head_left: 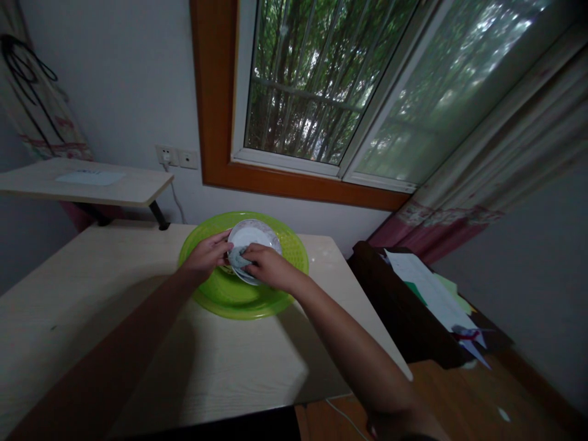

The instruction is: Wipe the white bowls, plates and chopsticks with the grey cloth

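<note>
A white plate (253, 235) with a patterned rim is held tilted over a round, bright green basin (294, 245). My left hand (207, 256) grips the plate's left edge, with the thumb on its upper face. My right hand (267, 266) is closed on a greyish cloth (239, 256) and presses it against the inside of the plate, toward the lower left. Part of the cloth is covered by the fingers. Below the plate, the basin's contents are mostly hidden.
The basin stands on a pale wooden table (220, 361) near the wall. A raised shelf (138, 187) with a paper on it is at the left. Beyond the table's right edge, papers (427, 288) lie on a dark piece of furniture. A window (312, 92) is ahead.
</note>
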{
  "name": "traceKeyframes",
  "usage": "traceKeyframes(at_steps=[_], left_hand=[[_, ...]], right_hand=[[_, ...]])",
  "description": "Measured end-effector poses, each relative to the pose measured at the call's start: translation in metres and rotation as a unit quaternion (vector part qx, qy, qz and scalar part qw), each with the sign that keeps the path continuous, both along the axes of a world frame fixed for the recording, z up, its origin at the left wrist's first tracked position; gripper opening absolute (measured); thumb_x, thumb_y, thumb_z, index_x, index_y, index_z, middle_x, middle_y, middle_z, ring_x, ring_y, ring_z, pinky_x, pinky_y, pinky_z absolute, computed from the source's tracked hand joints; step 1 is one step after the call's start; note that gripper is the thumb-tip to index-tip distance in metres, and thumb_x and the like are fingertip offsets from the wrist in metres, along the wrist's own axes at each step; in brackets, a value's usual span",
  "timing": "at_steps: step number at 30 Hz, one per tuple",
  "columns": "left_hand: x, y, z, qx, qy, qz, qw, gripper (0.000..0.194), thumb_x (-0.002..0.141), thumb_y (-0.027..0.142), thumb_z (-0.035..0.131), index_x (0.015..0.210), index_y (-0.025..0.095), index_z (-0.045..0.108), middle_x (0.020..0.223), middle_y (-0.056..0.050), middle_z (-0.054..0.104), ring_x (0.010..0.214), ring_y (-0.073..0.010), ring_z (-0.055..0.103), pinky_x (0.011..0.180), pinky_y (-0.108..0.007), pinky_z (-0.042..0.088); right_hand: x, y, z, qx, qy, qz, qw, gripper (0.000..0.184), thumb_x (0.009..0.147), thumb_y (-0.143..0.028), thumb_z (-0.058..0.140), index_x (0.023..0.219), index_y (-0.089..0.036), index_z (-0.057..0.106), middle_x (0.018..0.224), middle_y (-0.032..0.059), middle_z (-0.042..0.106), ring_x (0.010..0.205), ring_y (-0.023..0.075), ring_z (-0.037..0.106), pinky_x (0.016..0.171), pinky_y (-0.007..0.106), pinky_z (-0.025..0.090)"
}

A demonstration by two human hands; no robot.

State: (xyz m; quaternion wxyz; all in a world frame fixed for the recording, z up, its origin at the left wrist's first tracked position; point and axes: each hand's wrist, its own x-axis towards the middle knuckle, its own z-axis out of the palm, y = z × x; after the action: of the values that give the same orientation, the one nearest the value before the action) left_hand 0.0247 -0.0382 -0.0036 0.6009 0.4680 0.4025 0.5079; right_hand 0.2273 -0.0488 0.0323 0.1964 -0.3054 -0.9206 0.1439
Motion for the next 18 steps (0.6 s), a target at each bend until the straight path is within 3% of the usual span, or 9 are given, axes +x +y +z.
traceKeyframes(at_steps=[4,9,13,18], left_hand=[[-0.001,0.000,-0.001,0.006,-0.001,-0.016,1.000,0.061,0.077,0.034,0.072,0.135,0.018,0.063,0.102,-0.009,0.074,0.071,-0.0168,0.065,0.063,-0.028,0.055],[0.001,-0.003,0.004,-0.004,0.010,-0.014,1.000,0.064,0.074,0.031,0.073,0.136,0.016,0.062,0.103,-0.009,0.073,0.073,-0.0170,0.065,0.064,-0.028,0.055],[0.002,-0.004,0.004,-0.003,0.002,0.001,1.000,0.064,0.075,0.029,0.072,0.136,0.015,0.061,0.105,-0.010,0.073,0.074,-0.0175,0.065,0.064,-0.029,0.055],[-0.001,-0.003,0.000,0.003,0.002,0.007,1.000,0.065,0.076,0.031,0.074,0.138,0.017,0.060,0.103,-0.009,0.073,0.076,-0.0184,0.066,0.064,-0.029,0.054]], right_hand=[[-0.016,0.019,-0.011,0.057,0.076,-0.062,0.994,0.026,0.089,-0.006,0.055,0.104,-0.018,0.072,0.108,0.0064,0.066,0.103,0.0179,0.059,0.094,0.029,0.045],[-0.009,0.038,-0.011,0.120,0.027,-0.210,0.970,0.027,0.092,-0.010,0.049,0.103,-0.015,0.073,0.106,0.0101,0.067,0.098,0.0201,0.059,0.092,0.029,0.045],[0.012,0.041,-0.012,0.098,-0.053,-0.292,0.950,0.028,0.091,-0.010,0.049,0.101,-0.011,0.074,0.104,0.0139,0.069,0.092,0.0210,0.062,0.087,0.029,0.047],[0.037,0.029,-0.012,0.047,-0.163,-0.300,0.939,0.026,0.087,-0.010,0.052,0.095,-0.011,0.077,0.098,0.0146,0.072,0.084,0.0221,0.067,0.079,0.029,0.047]])
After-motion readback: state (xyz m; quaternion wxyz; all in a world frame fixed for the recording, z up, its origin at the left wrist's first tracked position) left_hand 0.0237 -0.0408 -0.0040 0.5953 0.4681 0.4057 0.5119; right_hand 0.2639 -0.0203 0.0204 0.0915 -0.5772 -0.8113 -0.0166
